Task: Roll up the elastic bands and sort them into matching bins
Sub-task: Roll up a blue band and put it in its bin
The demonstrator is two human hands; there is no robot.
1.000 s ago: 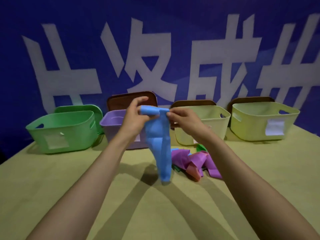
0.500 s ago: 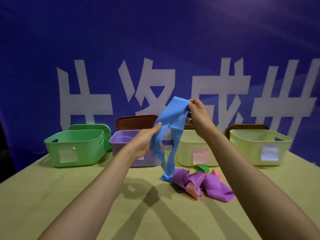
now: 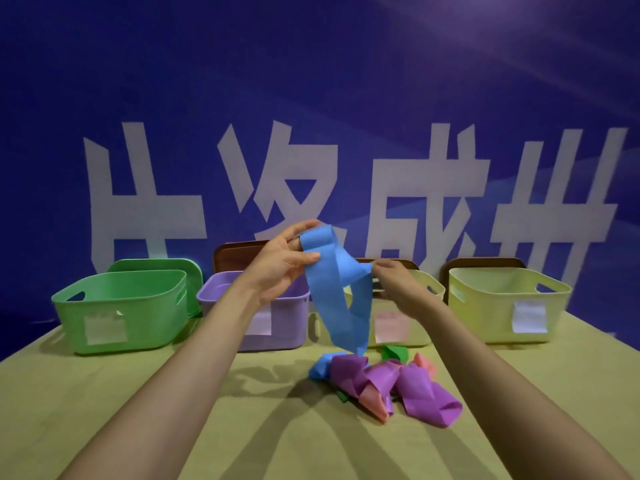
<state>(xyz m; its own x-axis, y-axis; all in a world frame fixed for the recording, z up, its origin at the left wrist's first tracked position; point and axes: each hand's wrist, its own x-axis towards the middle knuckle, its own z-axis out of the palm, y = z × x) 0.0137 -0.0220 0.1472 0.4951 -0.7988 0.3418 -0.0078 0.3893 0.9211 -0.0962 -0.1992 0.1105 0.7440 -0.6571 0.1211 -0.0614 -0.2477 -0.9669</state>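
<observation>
head view: left hand (image 3: pixel 287 268) now pinches the top of the blue band (image 3: pixel 329 299), right hand (image 3: pixel 398 285) pinches it lower; rolling looks ready to start.

Four bins are counted on the table (image 3: pixel 104 393): one green bin (image 3: pixel 121 306), one purple bin (image 3: pixel 287 323), two pale yellow bins (image 3: pixel 420 332) (image 3: pixel 502 306). Four lids are propped behind them: one green lid (image 3: pixel 194 271), three brown lids (image 3: pixel 235 254) (image 3: pixel 398 262) (image 3: pixel 485 263). One blue band (image 3: pixel 332 289) is pinched by two hands, the left hand (image 3: pixel 280 268) and the right hand (image 3: pixel 398 285). In the heap of bands (image 3: pixel 426 393), purple, pink and green are tangled; their number cannot be told.
</observation>
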